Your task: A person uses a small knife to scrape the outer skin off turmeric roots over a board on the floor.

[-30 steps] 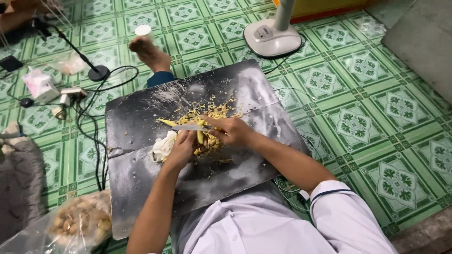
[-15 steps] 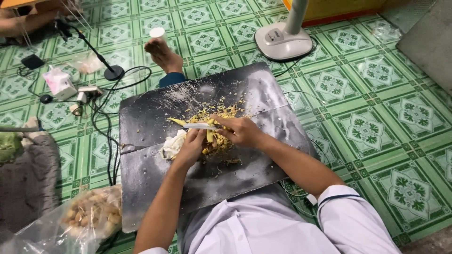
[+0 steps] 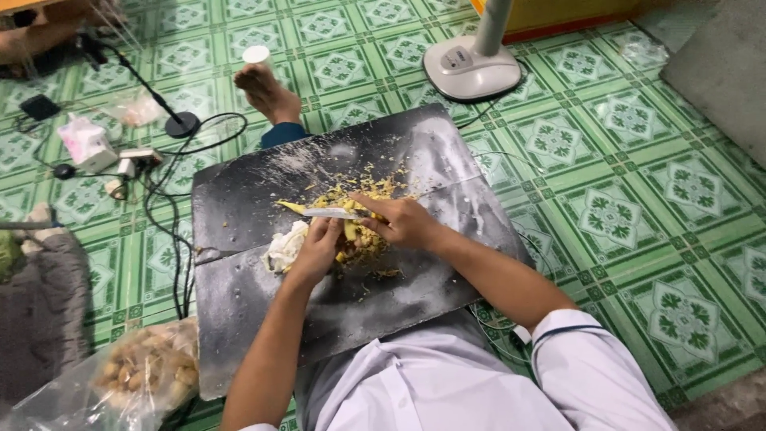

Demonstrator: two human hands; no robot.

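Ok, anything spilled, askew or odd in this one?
Yes: yellow scraps are scattered over the dark board around the pile the left hand and right hand work on with a knife. The board shows pale smears. Cables lie tangled on the floor beside it.

Probably a home: green tiled floor, fan.

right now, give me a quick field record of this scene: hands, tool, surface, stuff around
left hand: pressing down on yellow pieces
right hand: grip on a knife, blade pointing to the person's left
surface: dark board on the lap, above a green tiled floor
on board: pale scraps beside the left hand
nearby: clear bag of tan pieces, fan base, cables, bare foot
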